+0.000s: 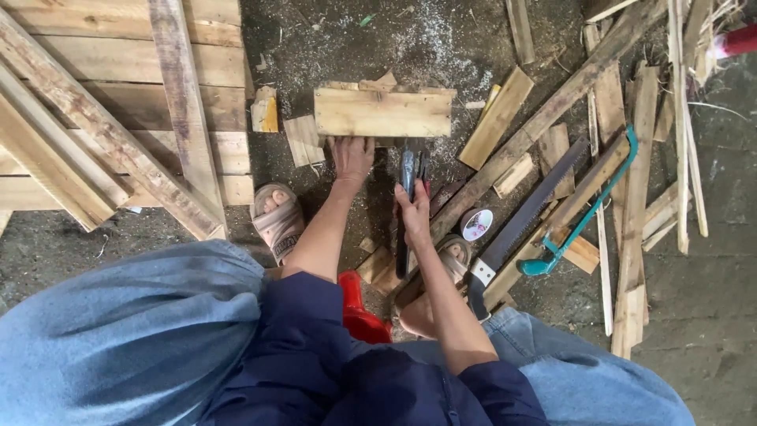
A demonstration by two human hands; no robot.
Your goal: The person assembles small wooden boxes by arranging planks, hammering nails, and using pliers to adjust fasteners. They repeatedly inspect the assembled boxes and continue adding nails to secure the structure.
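Head view, looking down: left hand [352, 158] presses flat, fingers spread, on the near edge of a pale wooden board [383, 112] lying on the sawdust-strewn floor [331, 47], while right hand [415, 213] grips a dark hammer [408, 175] (head just beside the board); a handsaw [520, 221] lies nearby.

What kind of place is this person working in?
Probably a rough woodworking spot or scrap-wood yard, on a bare concrete floor. Sawdust is scattered on the ground, offcuts and planks lie all around, and a handsaw rests beside the person, whose left hand steadies a small board.
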